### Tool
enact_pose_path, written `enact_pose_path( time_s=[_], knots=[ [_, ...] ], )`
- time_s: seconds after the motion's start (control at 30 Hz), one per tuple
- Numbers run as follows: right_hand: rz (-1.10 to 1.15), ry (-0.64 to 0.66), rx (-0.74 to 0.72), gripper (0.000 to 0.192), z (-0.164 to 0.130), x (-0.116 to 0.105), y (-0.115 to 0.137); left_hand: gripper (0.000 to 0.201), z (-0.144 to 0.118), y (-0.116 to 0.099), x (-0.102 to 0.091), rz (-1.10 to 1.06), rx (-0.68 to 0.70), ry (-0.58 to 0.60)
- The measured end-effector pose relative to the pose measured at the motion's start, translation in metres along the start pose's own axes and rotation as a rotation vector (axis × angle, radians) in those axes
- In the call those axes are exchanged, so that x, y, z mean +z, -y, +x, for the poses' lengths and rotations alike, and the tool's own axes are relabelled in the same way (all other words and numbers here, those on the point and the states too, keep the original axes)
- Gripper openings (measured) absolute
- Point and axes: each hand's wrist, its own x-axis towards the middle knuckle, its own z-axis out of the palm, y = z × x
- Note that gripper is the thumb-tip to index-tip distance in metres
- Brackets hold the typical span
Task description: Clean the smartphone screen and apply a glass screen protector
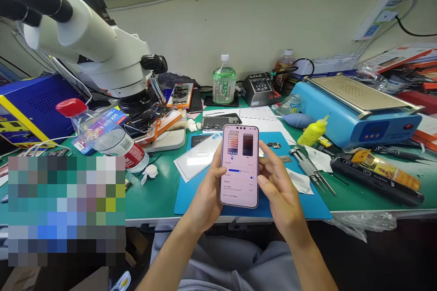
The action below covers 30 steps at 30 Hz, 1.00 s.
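Note:
A smartphone (240, 182) with a lit screen stands tilted up above the blue mat, showing a settings page with two preview pictures, a blue slider and a switch. My left hand (208, 195) grips its left side, the thumb over the screen's edge near the slider. At the opposite side my right hand (282, 195) holds the right edge between thumb and fingers; the fingertips are partly hidden behind the phone. Under and behind it lie a white-framed glass panel (196, 161), an opened phone body (221, 121) and a white cloth (300, 182).
A microscope (102, 50) looms at left above a red-capped bottle (128, 148). A green bottle (224, 84) stands at the back. On the right are a blue heating plate machine (355, 109), a yellow squeeze bottle (312, 131), tweezers (312, 168) and a black tool (372, 182). The lower left is pixelated.

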Motion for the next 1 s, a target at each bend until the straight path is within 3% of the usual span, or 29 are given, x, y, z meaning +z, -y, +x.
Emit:
enact_pose_path(
  time_s=[0.1, 0.23, 0.4, 1.0],
  knots=[
    [-0.003, -0.005, -0.006, 0.054, -0.0003, 0.0005, 0.0003, 0.062, -0.0001, -0.0004, 0.0003, 0.034, -0.029, -0.024],
    [-0.008, -0.007, -0.02, 0.055, -0.0003, 0.0, -0.0011, 0.082, -0.0003, -0.0009, 0.0001, 0.078, -0.022, 0.0],
    [-0.032, -0.004, -0.028, 0.056, -0.0004, -0.0004, -0.0013, 0.071, -0.0014, -0.0014, 0.0003, 0.063, -0.046, -0.032],
    [-0.121, -0.009, -0.003, 0.059, -0.0012, 0.0007, 0.0066, 0.068, -0.0002, 0.0002, -0.0025, -0.031, -0.014, 0.01]
  ],
)
